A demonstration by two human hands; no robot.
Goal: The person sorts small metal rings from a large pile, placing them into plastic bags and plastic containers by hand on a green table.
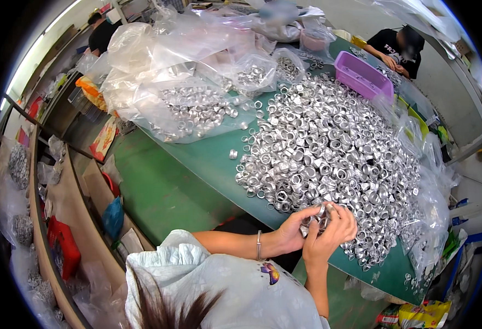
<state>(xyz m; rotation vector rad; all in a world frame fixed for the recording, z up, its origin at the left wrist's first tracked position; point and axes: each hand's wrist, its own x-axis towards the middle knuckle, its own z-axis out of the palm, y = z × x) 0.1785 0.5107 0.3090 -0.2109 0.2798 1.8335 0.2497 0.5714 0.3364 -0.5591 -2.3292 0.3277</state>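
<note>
Silver metal rings are cupped between my two hands at the near edge of a big pile of rings (pixel 328 142). My left hand (pixel 294 230), with a bangle (pixel 259 244) on its wrist, curls around several rings (pixel 316 217) from the left. Fingers bent over the same rings, my right hand (pixel 328 236) closes in from the right. How many rings each hand grips is hidden by the fingers. The pile spreads over a green table (pixel 208 167) just beyond both hands.
A purple plastic basket (pixel 364 75) stands at the pile's far side. Clear plastic bags (pixel 180 71) with more rings cover the far left. Another person (pixel 400 52) sits at the far right; one more (pixel 103 34) is at the far left. Shelves (pixel 71 219) hold a red bin (pixel 64 245).
</note>
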